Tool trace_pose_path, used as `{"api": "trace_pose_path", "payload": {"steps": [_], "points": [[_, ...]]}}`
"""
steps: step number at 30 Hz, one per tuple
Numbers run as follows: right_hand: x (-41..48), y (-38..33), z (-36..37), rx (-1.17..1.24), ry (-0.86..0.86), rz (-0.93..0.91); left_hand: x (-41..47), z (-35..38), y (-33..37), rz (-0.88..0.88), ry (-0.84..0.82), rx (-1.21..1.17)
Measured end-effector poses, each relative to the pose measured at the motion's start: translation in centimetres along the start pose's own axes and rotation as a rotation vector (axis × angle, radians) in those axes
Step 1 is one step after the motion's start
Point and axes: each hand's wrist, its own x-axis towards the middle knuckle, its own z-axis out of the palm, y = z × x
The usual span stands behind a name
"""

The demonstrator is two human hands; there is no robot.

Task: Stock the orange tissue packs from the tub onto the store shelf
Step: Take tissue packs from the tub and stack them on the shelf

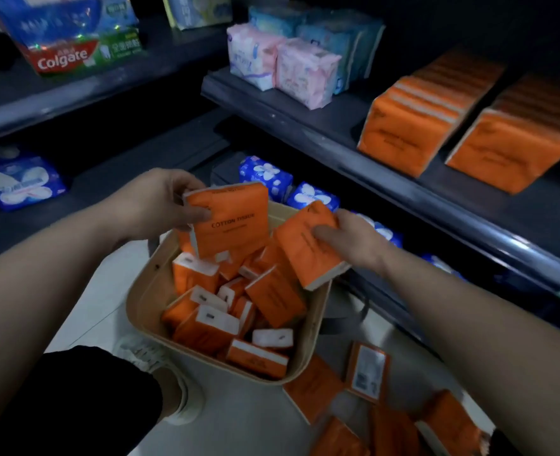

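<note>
Two grips were clamped on orange tissue packs above the tub [147, 291]: the left hand [160, 202] pinched the left pack [232, 218] by its corner and the right hand [347, 240] held the right pack [308, 245] by its far edge. In my judgement either slick wrapper could slip on the way up and join the loose packs [314, 386] on the floor [255, 419] at near right. The tub sat below the shelf [337, 130], holding a tumbled heap of packs [206, 330], and two upright rows [403, 133] stood on the shelf at far right.
</note>
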Motion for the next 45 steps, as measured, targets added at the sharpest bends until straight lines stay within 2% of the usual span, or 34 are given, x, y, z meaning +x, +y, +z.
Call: {"api": "trace_pose_path", "payload": {"steps": [6,9,13,19,28,36,39,45], "points": [[-3.8,0.9,-9.7,0.113,0.222,0.004,1.3,1.4,6.9,0.132,0.11,-0.054],[-6.5,2.2,-14.0,0.149,0.303,0.001,1.9,2.5,11.3,0.221,0.077,-0.069],[-9.6,4.9,-19.5,0.043,0.454,0.062,3.3,4.6,17.2,0.338,0.0,-0.109],[-12.3,9.6,-25.3,0.051,0.663,0.156,6.3,8.9,24.9,0.495,-0.077,-0.042],[-11.9,12.8,-28.6,0.084,0.74,0.156,11.6,13.8,31.2,0.531,-0.129,0.198],[-10.4,14.0,-28.6,0.113,0.755,0.145,14.7,15.5,31.9,0.583,-0.042,0.398],[-10.0,14.1,-28.4,0.104,0.751,0.127,15.2,15.8,31.7,0.584,-0.026,0.347],[-9.9,13.7,-28.3,0.099,0.745,0.081,15.4,16.3,32.0,0.633,0.071,0.402]]}}
